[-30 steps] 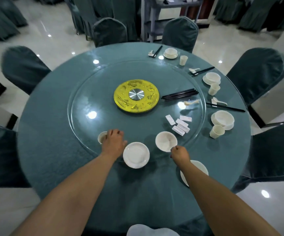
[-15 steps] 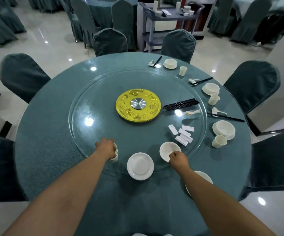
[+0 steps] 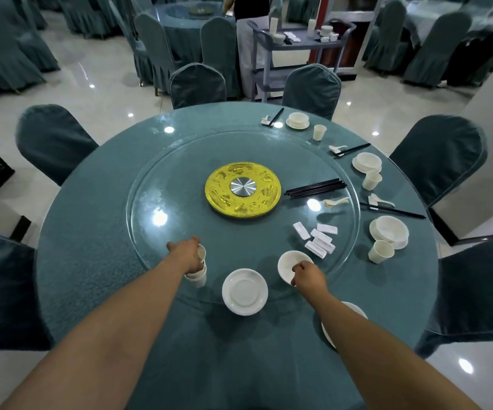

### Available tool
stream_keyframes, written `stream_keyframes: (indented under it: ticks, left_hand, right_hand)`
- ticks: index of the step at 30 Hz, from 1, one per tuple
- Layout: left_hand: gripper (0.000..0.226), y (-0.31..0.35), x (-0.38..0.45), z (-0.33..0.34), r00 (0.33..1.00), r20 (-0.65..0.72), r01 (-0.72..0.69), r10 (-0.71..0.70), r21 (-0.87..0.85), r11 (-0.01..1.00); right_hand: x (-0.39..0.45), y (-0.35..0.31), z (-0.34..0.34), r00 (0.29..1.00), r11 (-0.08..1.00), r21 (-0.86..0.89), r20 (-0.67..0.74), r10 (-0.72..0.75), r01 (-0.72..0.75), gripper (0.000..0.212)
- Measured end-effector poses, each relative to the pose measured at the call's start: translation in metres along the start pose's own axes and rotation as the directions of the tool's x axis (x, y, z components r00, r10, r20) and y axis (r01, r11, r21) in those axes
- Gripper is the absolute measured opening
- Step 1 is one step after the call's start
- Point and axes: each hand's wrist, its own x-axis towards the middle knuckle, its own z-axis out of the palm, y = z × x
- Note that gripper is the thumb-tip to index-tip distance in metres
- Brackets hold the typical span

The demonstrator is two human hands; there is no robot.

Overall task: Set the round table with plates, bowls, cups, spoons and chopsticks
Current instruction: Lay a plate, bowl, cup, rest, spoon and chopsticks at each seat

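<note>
My left hand [image 3: 187,254] grips the top cup [image 3: 201,252] of a stack of white cups [image 3: 197,276] on the near part of the glass turntable [image 3: 156,184], raising it slightly off the rest. My right hand [image 3: 308,275] pinches the near rim of a white bowl [image 3: 291,263] on the turntable. A stack of white plates [image 3: 244,291] sits between my hands. Another white plate [image 3: 354,309] lies on the tablecloth, partly hidden under my right forearm. Black chopsticks [image 3: 316,188], a spoon [image 3: 335,202] and white chopstick rests [image 3: 317,239] lie on the turntable's right side.
Three set places with bowl on plate [image 3: 390,232], cup [image 3: 381,252], spoon and chopsticks [image 3: 393,210] run along the table's right edge. A yellow disc [image 3: 242,189] marks the centre. Covered chairs [image 3: 53,140] ring the table. A service cart [image 3: 295,45] stands behind.
My left hand has closed on the top cup and lifted it a little off the stack. My right hand keeps its pinch on the bowl's rim. The camera has tilted up.
</note>
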Motion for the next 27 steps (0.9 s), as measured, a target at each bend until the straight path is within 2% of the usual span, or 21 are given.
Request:
stream_keyframes:
  ticks: [8, 13, 17, 27]
  left_hand:
    - [0.069, 0.021, -0.015, -0.052, 0.989, -0.136, -0.073, 0.066, -0.050, 0.996]
    - [0.073, 0.067, -0.030, -0.048, 0.978, -0.140, -0.169, 0.157, -0.080, 0.982]
    - [0.076, 0.109, -0.041, -0.018, 0.973, -0.073, -0.224, 0.217, -0.104, 0.969]
    - [0.080, 0.192, -0.083, 0.086, 0.913, 0.134, -0.368, 0.386, -0.140, 0.919]
  right_hand:
    - [-0.007, -0.008, -0.016, 0.998, 0.998, 0.010, -0.009, -0.055, 0.055, 0.033]
    - [-0.013, -0.007, -0.026, 0.995, 0.995, 0.028, -0.031, -0.096, 0.097, 0.032]
    - [-0.018, 0.013, -0.037, 0.993, 0.993, 0.054, -0.059, -0.101, 0.104, 0.029]
    - [-0.026, 0.119, -0.058, 0.986, 0.985, 0.104, -0.083, 0.147, -0.138, 0.027]
